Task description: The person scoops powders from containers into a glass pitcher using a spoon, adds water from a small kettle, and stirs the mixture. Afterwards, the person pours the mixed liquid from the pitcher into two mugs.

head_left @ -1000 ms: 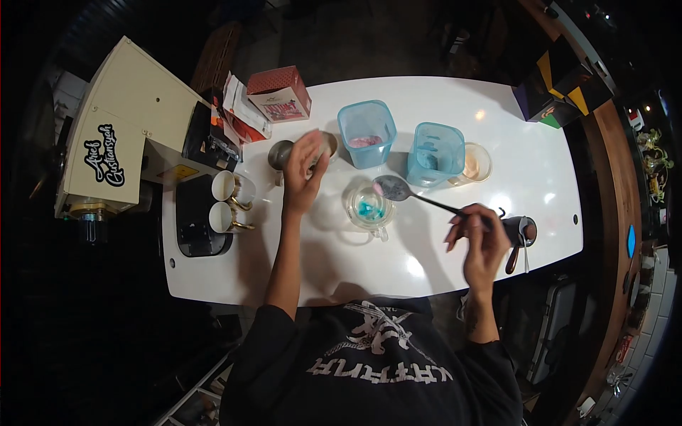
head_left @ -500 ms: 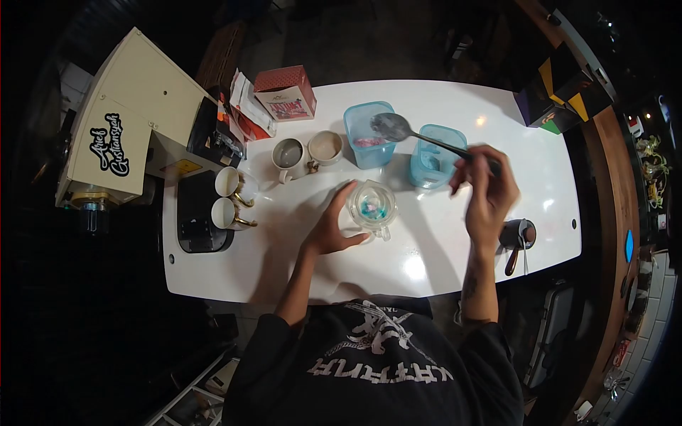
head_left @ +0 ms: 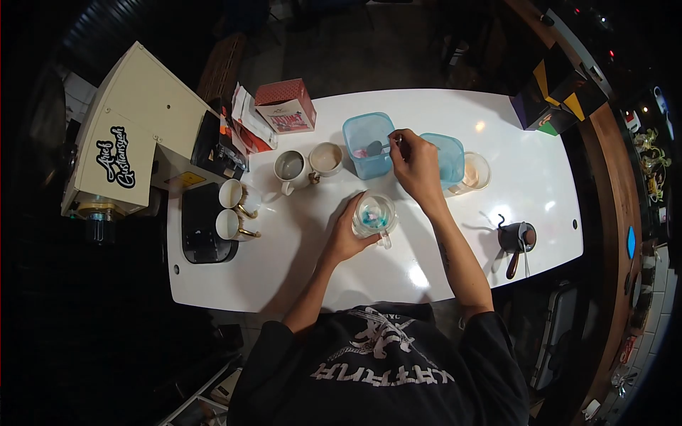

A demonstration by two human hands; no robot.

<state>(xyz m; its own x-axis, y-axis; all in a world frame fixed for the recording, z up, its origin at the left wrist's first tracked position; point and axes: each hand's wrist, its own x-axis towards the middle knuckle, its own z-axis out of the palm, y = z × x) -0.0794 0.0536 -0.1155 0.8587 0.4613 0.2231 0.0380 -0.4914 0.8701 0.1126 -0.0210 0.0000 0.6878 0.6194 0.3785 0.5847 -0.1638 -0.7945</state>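
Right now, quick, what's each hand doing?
Left hand: closed around the side of the glass mug.
Right hand: closed on the spoon, its end in the blue tub with pink stuff.

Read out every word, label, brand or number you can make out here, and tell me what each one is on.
"Arief Gustiansyah": black sticker lettering on the cream machine.
"KATANA", as far as I can tell: upside down in this view, on the black shirt; the small letters above it are unreadable.
Pink box: lettering too blurred to read.
Yellow label on the machine: too small.
No numbers are readable.
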